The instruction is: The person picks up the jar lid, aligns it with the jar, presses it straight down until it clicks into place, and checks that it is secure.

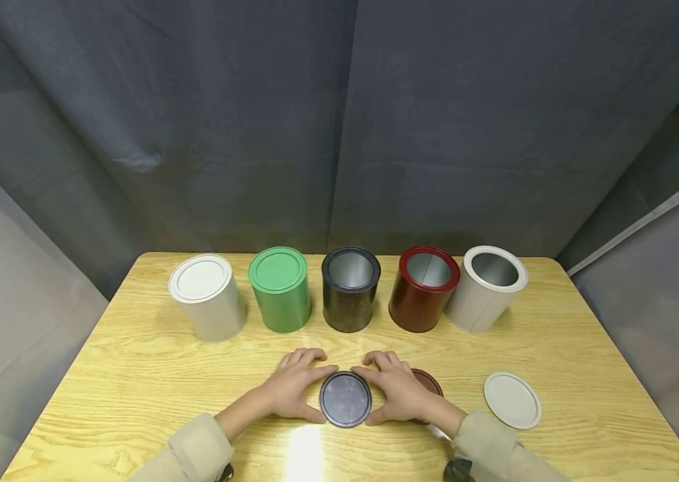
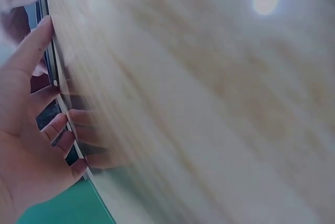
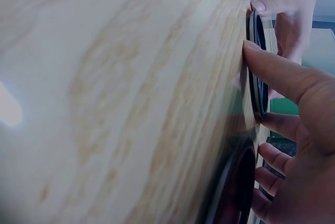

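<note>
A round black can lid point(image 1: 345, 399) lies on the table near its front, between the two hands. My left hand point(image 1: 292, 388) grips its left side, thumb at the near rim and forefinger at the far rim. From the right, my right hand point(image 1: 398, 390) holds it the same way. In the right wrist view the lid point(image 3: 255, 67) sits low over the wood, thumb and forefinger at its edge. A dark red lid point(image 1: 426, 381) is partly hidden under the right hand and wrist. Behind the hands stands an uncovered black can point(image 1: 348, 304).
Along the back stand a lidded white can point(image 1: 213, 311), a lidded green can point(image 1: 283, 308), an uncovered dark red can point(image 1: 416, 304) and an uncovered white can point(image 1: 478, 301). A white lid point(image 1: 513, 400) lies at the right. Grey curtains point(image 1: 255, 134) enclose the table.
</note>
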A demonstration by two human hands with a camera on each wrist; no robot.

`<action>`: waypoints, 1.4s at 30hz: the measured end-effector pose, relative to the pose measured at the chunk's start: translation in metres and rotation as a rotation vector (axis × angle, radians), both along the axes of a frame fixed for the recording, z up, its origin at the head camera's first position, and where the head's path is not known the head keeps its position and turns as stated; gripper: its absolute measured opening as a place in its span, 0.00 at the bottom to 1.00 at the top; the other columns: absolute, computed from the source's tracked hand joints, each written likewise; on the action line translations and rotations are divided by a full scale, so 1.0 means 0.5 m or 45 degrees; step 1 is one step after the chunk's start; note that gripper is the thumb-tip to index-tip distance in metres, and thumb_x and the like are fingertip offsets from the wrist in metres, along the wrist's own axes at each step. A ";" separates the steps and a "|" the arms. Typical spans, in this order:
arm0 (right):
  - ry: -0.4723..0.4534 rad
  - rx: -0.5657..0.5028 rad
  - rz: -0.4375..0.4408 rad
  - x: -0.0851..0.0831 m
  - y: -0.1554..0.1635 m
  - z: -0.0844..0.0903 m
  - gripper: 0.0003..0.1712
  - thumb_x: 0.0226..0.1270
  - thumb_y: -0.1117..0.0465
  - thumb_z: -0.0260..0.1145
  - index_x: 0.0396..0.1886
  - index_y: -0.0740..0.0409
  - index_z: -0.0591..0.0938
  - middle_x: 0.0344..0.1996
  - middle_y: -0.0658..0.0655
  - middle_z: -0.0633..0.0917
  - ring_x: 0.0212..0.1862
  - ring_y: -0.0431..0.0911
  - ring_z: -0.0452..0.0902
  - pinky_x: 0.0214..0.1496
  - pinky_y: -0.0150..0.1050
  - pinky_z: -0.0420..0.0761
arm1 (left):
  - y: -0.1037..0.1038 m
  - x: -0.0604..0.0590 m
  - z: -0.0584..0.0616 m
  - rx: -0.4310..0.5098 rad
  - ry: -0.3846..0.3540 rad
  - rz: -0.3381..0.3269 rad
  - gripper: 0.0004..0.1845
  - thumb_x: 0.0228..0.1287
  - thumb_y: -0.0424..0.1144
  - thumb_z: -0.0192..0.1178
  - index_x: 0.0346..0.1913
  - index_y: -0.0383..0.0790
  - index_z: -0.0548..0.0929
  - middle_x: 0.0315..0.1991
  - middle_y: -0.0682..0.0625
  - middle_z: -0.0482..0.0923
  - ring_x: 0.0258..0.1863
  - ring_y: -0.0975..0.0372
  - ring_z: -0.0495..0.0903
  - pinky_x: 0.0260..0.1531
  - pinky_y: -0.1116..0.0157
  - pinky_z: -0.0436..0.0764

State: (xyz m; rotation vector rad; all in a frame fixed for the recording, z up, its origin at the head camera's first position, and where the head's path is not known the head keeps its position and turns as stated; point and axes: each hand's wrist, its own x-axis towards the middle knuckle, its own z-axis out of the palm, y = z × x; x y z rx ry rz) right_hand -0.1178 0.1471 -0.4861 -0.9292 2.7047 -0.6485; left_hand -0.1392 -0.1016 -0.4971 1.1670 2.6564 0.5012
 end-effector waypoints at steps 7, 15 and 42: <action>-0.017 -0.003 -0.005 -0.001 -0.005 0.002 0.47 0.37 0.48 0.77 0.60 0.57 0.73 0.53 0.57 0.67 0.50 0.51 0.58 0.43 0.46 0.62 | 0.003 0.003 0.001 -0.030 -0.014 0.025 0.45 0.41 0.65 0.65 0.64 0.50 0.68 0.62 0.46 0.59 0.60 0.54 0.56 0.56 0.49 0.57; -0.008 -0.022 -0.022 -0.001 -0.007 -0.005 0.47 0.34 0.49 0.78 0.59 0.57 0.74 0.52 0.57 0.67 0.50 0.51 0.59 0.43 0.45 0.61 | 0.004 0.003 -0.005 -0.066 0.011 0.025 0.45 0.41 0.66 0.62 0.65 0.51 0.67 0.62 0.46 0.59 0.60 0.54 0.56 0.56 0.49 0.57; -0.096 -0.258 0.011 -0.016 0.010 -0.005 0.46 0.35 0.46 0.77 0.59 0.55 0.74 0.46 0.49 0.68 0.46 0.44 0.58 0.49 0.43 0.64 | -0.009 -0.004 0.004 0.079 -0.074 0.026 0.44 0.42 0.63 0.64 0.65 0.51 0.67 0.55 0.50 0.63 0.54 0.57 0.59 0.52 0.51 0.58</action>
